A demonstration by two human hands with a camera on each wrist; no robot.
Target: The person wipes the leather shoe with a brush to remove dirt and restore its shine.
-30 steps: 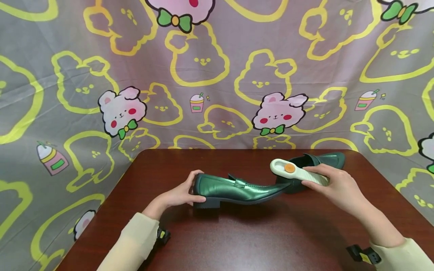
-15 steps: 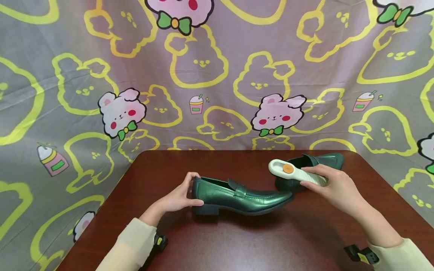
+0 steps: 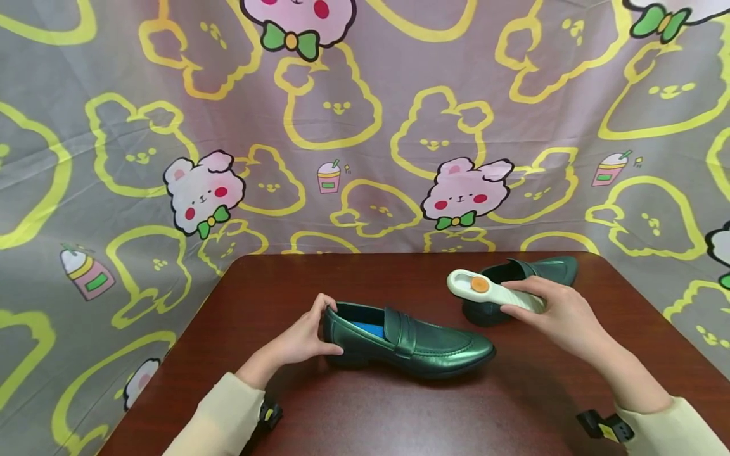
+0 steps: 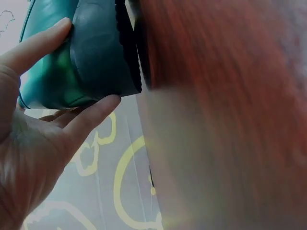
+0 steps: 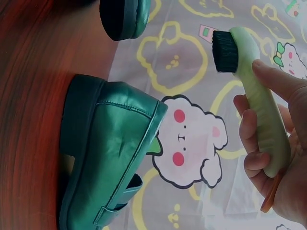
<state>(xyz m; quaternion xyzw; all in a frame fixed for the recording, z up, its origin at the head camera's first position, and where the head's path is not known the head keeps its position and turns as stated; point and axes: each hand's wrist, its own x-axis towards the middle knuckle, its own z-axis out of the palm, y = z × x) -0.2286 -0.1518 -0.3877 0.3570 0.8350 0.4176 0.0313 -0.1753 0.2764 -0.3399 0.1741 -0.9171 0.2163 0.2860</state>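
Note:
At the left of the head view my left hand [image 3: 299, 335] grips the heel end of a shiny green loafer [image 3: 422, 345], thumb on the near side. The loafer's toe points right, its opening is tilted toward me, and a blue insole patch shows inside. In the left wrist view the loafer's heel [image 4: 103, 52] is close to the tabletop. My right hand [image 3: 561, 310] holds a pale green shoe brush [image 3: 493, 291] with an orange button. Its dark bristles [image 5: 225, 51] show in the right wrist view, touching nothing. The brush hovers in front of a second green loafer [image 3: 550, 271], partly covering it.
Both loafers are over a dark red-brown table [image 3: 274, 278]; the second one stands at the far right. A grey-pink curtain [image 3: 365, 76] with cartoon prints hangs behind the table and along its sides.
My left hand has lowered the loafer and rolled it, so its opening and insole now show. The brush in my right hand has shifted slightly left.

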